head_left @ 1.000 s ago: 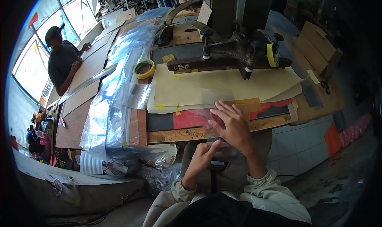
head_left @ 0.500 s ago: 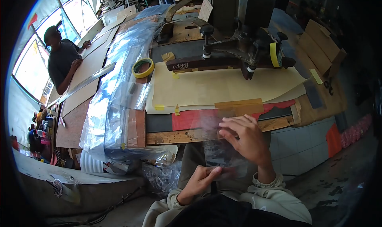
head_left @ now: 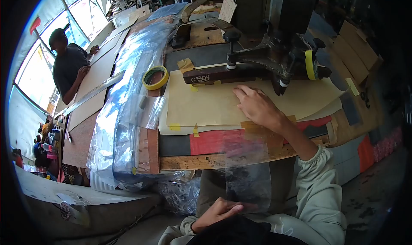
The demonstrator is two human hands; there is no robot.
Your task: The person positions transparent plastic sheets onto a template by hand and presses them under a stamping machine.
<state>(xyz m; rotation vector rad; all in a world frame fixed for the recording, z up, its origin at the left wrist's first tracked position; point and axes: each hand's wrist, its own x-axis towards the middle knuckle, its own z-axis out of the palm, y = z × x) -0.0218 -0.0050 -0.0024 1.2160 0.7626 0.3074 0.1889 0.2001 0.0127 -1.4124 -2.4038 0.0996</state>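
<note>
My left hand [head_left: 219,212] is low near my lap, its fingers closed on the lower end of a clear plastic sheet [head_left: 248,182]. That sheet hangs over the wooden table edge [head_left: 206,161] and lies partly on red material [head_left: 210,141]. My right hand [head_left: 256,106] reaches over the cream paper [head_left: 201,103], fingers bent and close together, just below the dark press bar [head_left: 214,75]. Whether it holds anything is hidden. Brown tape [head_left: 253,125] lies beneath my right wrist.
A yellow tape roll [head_left: 155,78] lies left of the paper; another [head_left: 310,64] hangs on the black clamp [head_left: 257,54]. Layered clear plastic [head_left: 128,90] covers the table's left part. Another person [head_left: 68,64] stands at the far left beside boards. Cardboard [head_left: 354,51] is at right.
My right hand has moved from above the plastic sheet up onto the cream paper. My left hand has moved lower, toward my body, with the sheet's end. The camera view has shifted slightly.
</note>
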